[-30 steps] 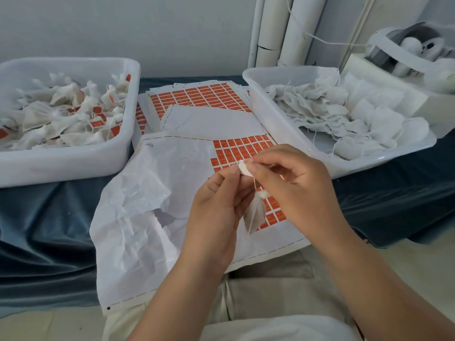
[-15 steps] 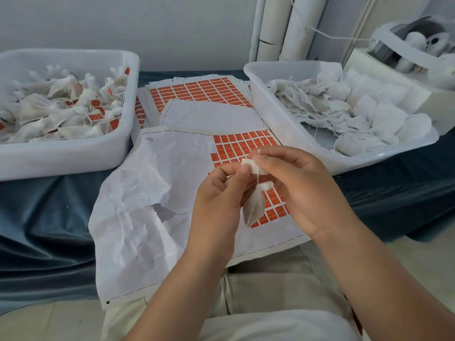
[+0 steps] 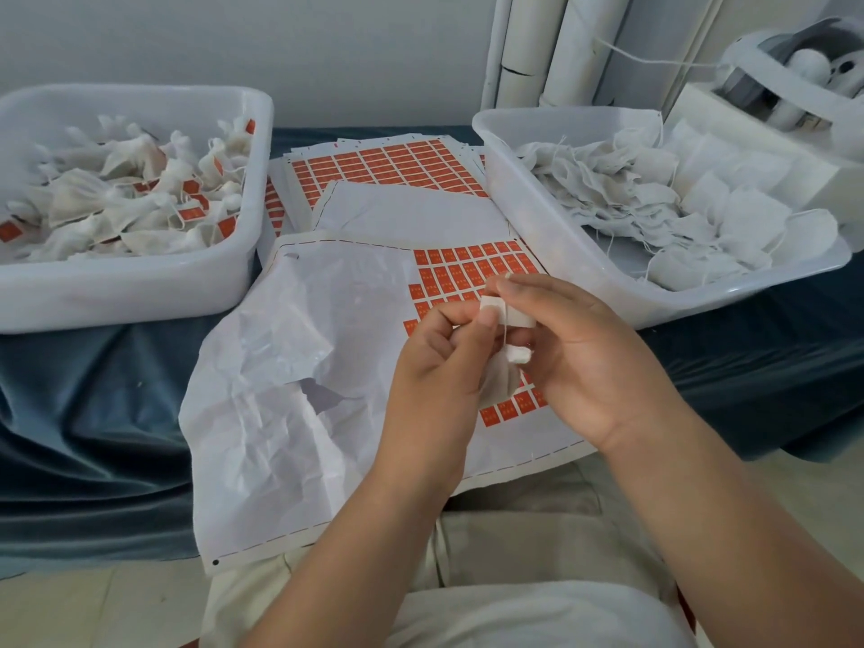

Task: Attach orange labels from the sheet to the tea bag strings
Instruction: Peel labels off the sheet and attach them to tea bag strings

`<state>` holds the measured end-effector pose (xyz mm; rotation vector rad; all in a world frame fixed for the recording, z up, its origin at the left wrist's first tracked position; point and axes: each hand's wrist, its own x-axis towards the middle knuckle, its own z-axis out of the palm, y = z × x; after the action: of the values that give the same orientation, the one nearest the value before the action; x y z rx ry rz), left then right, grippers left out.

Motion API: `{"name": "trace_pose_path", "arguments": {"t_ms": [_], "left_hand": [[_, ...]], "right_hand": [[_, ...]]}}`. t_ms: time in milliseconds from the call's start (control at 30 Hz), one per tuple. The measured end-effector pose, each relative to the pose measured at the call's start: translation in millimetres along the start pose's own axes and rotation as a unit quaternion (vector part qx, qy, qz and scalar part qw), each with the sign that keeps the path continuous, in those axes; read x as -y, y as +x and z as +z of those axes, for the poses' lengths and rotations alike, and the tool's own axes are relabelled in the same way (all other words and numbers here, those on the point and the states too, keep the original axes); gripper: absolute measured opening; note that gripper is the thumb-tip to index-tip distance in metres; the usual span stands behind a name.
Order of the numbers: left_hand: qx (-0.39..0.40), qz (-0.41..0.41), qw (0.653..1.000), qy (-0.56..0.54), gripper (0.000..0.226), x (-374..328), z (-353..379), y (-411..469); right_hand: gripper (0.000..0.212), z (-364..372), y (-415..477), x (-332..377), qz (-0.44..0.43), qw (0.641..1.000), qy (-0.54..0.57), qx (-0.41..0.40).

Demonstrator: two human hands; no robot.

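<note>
Between both hands I hold a label (image 3: 505, 312), its pale back facing me, with a thin string running down across it. My left hand (image 3: 439, 367) pinches the label's left end; my right hand (image 3: 579, 353) pinches its right end. A small tea bag (image 3: 502, 381) hangs from the string below my fingers, partly hidden between my hands. Under my hands lies the label sheet (image 3: 327, 367), mostly peeled white backing with orange labels (image 3: 467, 268) left at its upper right.
A white tub (image 3: 140, 287) at left holds labelled tea bags. A white tub (image 3: 561, 245) at right holds unlabelled bags with loose strings. More orange label sheets (image 3: 388, 166) lie at the back. Blue cloth (image 3: 93, 404) covers the table. White tubes stand behind.
The label has been opened out flat between both hands, and my right hand has turned slightly outward. The hanging tea bag stays between my hands.
</note>
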<state>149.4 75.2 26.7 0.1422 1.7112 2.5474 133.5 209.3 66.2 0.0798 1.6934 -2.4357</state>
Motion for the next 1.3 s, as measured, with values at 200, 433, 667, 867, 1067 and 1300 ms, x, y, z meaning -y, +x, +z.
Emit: {"name": "trace_pose_path", "arguments": {"t_ms": [200, 433, 667, 867, 1067, 1300], "left_hand": [[0.003, 0.000, 1.000, -0.010, 0.024, -1.4, -1.3, -0.1], [0.004, -0.003, 1.000, -0.004, 0.022, -4.4, -3.8, 0.7], [0.007, -0.032, 0.997, -0.072, 0.045, -5.0, -5.8, 4.6], [0.032, -0.051, 0.995, -0.079, 0.028, -7.9, -10.7, 5.5], [0.034, -0.032, 0.998, -0.041, 0.015, -10.8, -14.6, 8.0], [0.031, -0.045, 0.998, 0.001, 0.022, -15.7, -20.4, 8.9]], "right_hand": [[0.005, -5.8, 2.0, 4.2, -0.007, 1.000, 0.000, 0.003], [0.009, -15.5, 2.4, 8.3, -0.034, 0.997, -0.064, -0.026], [0.011, -13.0, 2.7, 4.3, -0.016, 0.999, -0.035, 0.008], [0.009, -8.0, 2.8, 2.4, -0.019, 0.999, -0.003, 0.027], [0.014, -13.4, 5.0, 0.6, -0.058, 0.996, -0.068, 0.015], [0.042, -19.9, 6.4, -0.4, -0.071, 0.987, -0.142, 0.016]]}}
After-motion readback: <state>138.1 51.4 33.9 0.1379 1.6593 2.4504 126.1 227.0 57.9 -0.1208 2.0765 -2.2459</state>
